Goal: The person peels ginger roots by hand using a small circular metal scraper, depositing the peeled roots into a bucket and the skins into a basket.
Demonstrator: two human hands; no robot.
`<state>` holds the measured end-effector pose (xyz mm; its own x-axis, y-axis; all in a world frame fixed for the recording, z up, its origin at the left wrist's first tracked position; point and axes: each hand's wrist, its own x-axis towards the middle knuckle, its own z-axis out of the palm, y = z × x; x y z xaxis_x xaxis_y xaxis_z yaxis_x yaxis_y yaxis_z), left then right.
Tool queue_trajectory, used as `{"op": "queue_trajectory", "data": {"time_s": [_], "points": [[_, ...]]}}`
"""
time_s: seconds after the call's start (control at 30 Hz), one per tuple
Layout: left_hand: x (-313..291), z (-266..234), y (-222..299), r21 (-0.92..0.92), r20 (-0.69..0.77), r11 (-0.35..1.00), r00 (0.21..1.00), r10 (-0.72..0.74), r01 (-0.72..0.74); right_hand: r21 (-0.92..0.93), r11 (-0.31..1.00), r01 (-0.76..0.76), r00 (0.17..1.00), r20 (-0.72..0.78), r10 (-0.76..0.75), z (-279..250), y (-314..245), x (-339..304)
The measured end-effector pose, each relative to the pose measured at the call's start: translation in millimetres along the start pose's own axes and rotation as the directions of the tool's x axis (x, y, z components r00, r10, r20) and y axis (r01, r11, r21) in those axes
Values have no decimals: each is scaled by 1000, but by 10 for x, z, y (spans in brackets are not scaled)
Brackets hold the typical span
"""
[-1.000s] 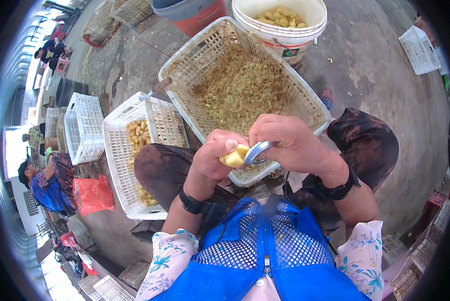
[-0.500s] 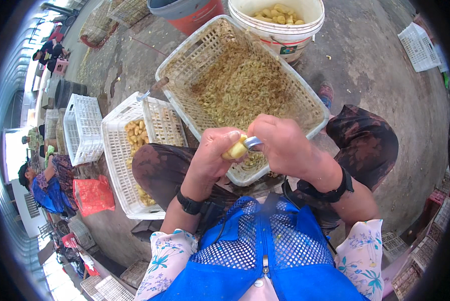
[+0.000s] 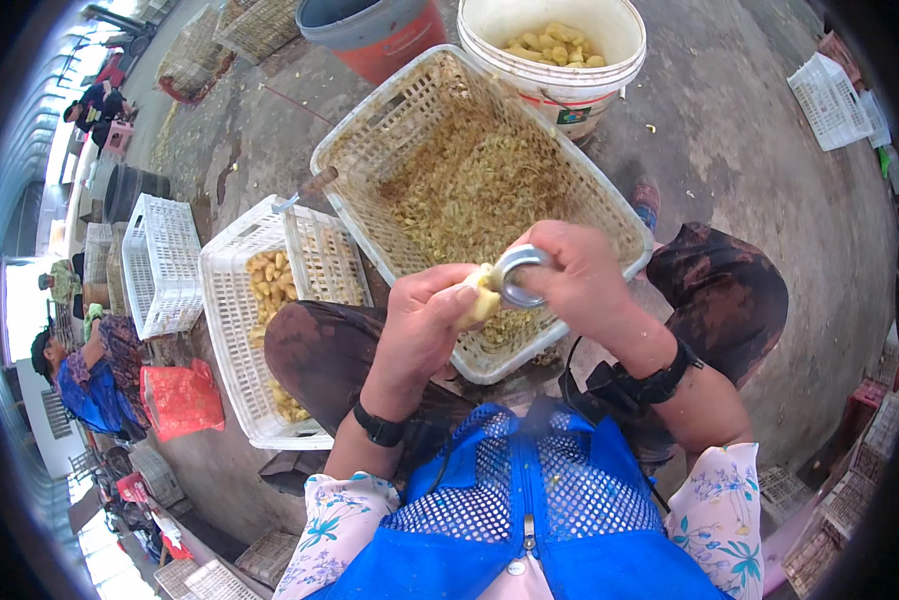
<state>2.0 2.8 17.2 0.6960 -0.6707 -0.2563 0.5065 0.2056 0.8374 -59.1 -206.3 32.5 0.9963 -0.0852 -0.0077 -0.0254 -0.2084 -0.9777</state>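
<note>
Peelings crate (image 3: pixel 406 112): beyond both hands; I record damp-looking shavings (image 3: pixel 469 180) heaped inside.
White crate (image 3: pixel 227 350): beside the left knee (image 3: pixel 317 350), tan roots (image 3: pixel 272 280) within.
Bucket (image 3: pixel 581 84): white, at the far side, holding peeled-looking pieces (image 3: pixel 554 45).
Right hand (image 3: pixel 581 275): fingers closed around a ring tool (image 3: pixel 506 280).
Left hand (image 3: pixel 424 318): thumb and fingers clamped on a root piece (image 3: pixel 482 305).
Ring tool: silver, against or just beside the root piece; I cannot tell which.
Root piece: pale yellow, between the hands.
</note>
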Motion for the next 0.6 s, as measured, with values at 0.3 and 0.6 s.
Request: {"op": "queue_trajectory", "data": {"time_s": [0.3, 0.6], "points": [[10, 30, 160, 53, 85, 992, 990, 112, -117, 72, 995, -72, 994, -76, 77, -206, -125, 15], [120, 4, 76, 731, 242, 446, 807, 538, -517, 242, 969, -39, 999, 33, 32, -95, -163, -20]]}}
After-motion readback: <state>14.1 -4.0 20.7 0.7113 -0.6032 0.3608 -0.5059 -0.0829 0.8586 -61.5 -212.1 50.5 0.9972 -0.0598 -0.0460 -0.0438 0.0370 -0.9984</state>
